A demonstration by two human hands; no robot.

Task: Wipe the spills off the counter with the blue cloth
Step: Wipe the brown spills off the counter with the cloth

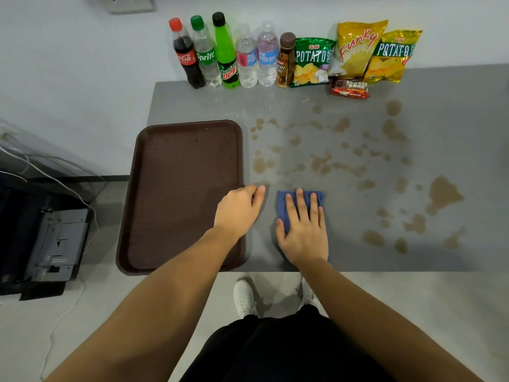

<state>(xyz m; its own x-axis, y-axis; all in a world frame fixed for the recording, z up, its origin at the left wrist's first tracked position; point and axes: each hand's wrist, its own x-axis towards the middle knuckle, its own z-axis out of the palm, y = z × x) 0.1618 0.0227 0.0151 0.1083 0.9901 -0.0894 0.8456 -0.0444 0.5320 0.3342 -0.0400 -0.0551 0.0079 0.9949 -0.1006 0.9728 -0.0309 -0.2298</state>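
Note:
A folded blue cloth (283, 206) lies flat on the grey counter (344, 255) near its front edge. My right hand (304, 230) rests flat on the cloth with fingers spread, covering most of it. Just left of it, my left hand (239, 208) lies palm down on the counter at the right rim of the tray, holding nothing, fingers loosely together. Brown spills (443, 193) dot the counter beyond and to the right of the cloth, with the biggest puddle at the right and smaller blotches (321, 162) in the middle.
A brown tray (154, 244) sits on the counter's left part, overhanging its front edge. Several drink bottles (224, 56) and snack bags (358, 48) line the back wall. A dark machine (52, 244) with cables stands on the floor at the left.

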